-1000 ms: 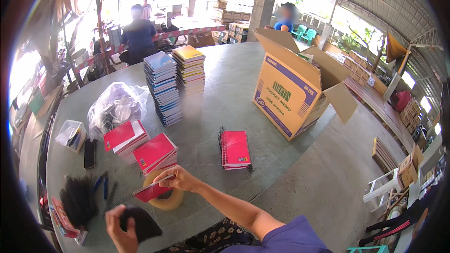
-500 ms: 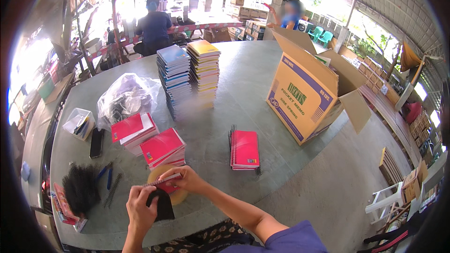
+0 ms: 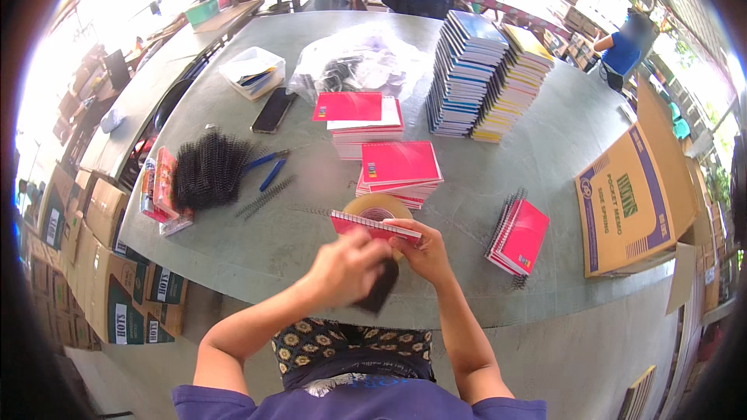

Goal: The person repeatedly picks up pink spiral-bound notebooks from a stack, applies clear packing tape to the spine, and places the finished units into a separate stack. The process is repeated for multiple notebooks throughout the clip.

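A small red notebook [image 3: 366,225] is held up near the table's front edge, its row of punched holes facing me. Gripping its right end is my right hand [image 3: 426,255], closed with the thumb along the edge. A dark wire coil sticks out past the notebook's left end. My left hand [image 3: 342,268] is smeared by motion just below the punched edge, so its fingers cannot be made out. Beneath the hands hangs a black flap [image 3: 380,288] of unclear material. A tan tape roll [image 3: 377,204] lies behind the notebook, beside a stack of red notebooks [image 3: 398,163].
Loose black coils [image 3: 208,171] lie left, near blue-handled pliers [image 3: 268,169] and a phone [image 3: 274,110]. Behind are a white bin [image 3: 253,74], a plastic bag [image 3: 354,62] and tall blue and yellow notebook stacks [image 3: 467,70]. Coiled red notebooks [image 3: 520,237] and a carton [image 3: 626,194] stand right.
My view has swung left, shifting the table's things rightward in the picture. The left hand has moved from the coil end along the notebook and blurs; the right hand still grips the notebook.
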`<state>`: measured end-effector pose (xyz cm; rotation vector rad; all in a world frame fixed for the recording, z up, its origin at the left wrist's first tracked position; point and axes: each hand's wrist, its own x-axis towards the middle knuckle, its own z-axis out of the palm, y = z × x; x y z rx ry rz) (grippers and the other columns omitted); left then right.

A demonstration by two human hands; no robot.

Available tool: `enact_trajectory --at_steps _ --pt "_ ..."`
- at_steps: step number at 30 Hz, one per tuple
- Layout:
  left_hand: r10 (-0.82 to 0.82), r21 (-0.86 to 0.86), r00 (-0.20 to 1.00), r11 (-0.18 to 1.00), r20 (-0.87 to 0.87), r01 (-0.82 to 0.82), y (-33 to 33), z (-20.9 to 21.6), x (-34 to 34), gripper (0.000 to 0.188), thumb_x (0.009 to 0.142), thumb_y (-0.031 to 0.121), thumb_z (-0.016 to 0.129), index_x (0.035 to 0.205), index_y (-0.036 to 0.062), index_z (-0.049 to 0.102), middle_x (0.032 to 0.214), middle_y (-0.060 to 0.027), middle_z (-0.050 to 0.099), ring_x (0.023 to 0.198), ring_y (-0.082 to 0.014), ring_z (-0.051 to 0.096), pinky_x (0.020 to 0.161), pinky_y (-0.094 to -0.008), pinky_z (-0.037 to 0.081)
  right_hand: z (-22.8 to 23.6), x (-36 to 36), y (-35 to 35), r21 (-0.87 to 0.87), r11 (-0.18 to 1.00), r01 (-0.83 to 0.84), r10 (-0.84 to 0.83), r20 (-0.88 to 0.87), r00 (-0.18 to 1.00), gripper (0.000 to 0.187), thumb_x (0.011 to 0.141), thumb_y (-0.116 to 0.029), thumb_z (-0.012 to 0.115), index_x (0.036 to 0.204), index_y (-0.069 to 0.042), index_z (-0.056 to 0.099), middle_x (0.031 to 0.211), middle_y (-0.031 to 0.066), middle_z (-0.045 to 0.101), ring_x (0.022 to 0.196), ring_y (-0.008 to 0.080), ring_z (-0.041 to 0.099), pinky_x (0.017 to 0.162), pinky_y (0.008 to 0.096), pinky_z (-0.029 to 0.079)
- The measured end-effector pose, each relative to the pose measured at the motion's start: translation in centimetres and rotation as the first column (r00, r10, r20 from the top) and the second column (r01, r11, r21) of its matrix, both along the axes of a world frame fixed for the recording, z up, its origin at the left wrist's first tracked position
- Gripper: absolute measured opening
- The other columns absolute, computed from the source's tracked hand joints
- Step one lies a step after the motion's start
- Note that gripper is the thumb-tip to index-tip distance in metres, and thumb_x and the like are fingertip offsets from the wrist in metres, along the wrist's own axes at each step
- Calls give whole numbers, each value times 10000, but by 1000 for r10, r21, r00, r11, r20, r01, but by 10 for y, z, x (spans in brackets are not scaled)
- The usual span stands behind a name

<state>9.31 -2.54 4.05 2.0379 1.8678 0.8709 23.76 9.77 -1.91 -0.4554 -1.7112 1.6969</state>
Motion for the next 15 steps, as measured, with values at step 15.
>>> enact_trajectory --at_steps 15 --pt "394 130 883 919 -256 -372 -35 18 -48 189 724 162 734 824 47 623 802 -94 623 842 -306 570 780 -388 456 8 -9 7 -78 989 122 -125 -34 992 157 860 -10 629 1017 -25 637 1000 76 672 936 97 602 797 244 486"
